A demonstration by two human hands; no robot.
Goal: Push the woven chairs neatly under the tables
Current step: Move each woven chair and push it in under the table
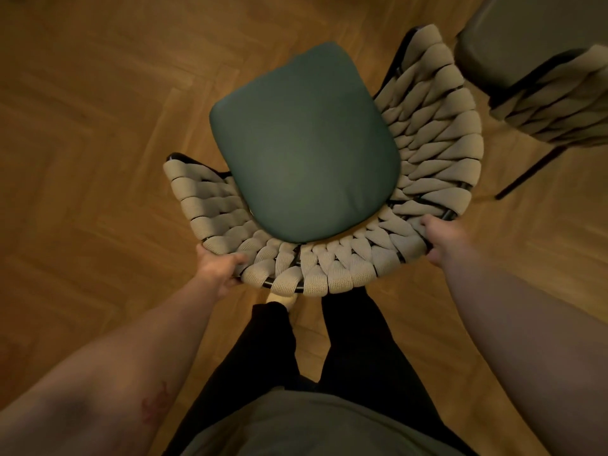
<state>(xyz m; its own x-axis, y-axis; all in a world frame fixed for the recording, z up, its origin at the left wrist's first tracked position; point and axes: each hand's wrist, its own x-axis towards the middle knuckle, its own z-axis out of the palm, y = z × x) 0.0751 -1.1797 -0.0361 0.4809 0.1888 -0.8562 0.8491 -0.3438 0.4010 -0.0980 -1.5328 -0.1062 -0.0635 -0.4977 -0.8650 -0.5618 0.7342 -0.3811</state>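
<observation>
- Herringbone wood floor (98, 166) is lying beneath.
- Left hand (218, 268) and right hand (439, 239) are clutching the curved, ropy rim of the woven chair (332, 274).
- Rounded green cushion (306, 143) is sitting beyond both grips.

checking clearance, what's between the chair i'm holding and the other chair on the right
Only a narrow strip of bare wood floor, in the head view.

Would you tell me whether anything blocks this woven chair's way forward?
Nothing visible on the parquet floor ahead of the woven chair; a second woven chair stands close on its right. No table shows.
</observation>
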